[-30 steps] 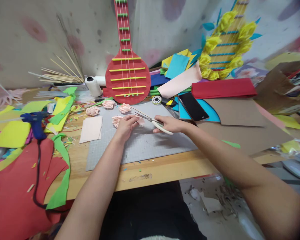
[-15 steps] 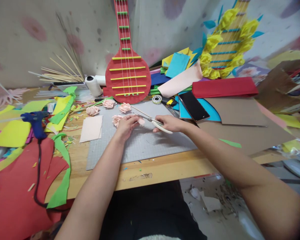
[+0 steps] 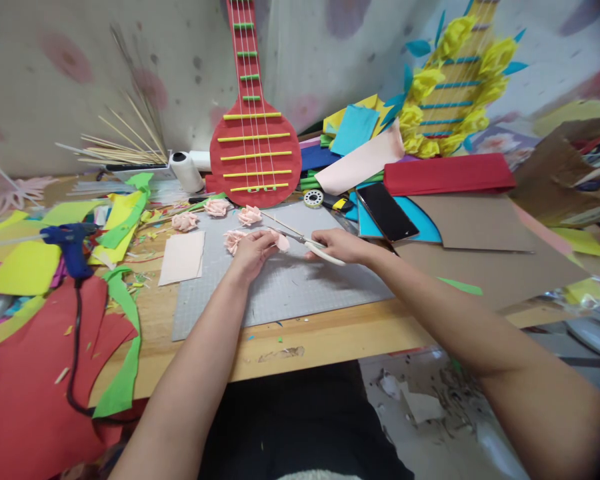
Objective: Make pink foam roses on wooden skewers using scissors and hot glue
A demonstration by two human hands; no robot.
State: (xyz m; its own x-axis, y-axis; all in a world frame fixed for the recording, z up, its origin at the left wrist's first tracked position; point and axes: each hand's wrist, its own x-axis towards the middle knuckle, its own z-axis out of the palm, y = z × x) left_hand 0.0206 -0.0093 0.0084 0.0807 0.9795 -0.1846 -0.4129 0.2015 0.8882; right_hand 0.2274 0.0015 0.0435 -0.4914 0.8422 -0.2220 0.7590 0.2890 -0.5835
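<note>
My left hand pinches a small pale pink paper petal above the grey cutting mat. White-handled scissors are gripped in my right hand, their blades pointing left at the petal's upper edge. Whether the blades touch the paper I cannot tell. Close beside my left hand lies a pink paper rose, partly covered by the fingers. Further back are more pink roses, one near the mat's far edge and another to the left. A stack of pale pink paper pieces overlaps the mat's left edge.
A red paper lute stands behind the mat. At the left, a blue glue gun rests among coloured paper scraps. A black phone, a yellow-black cutter and brown card lie to the right.
The petal has turned slightly in my left fingers and shows a fuller outline. The scissors stay by its edge, nearly unmoved.
</note>
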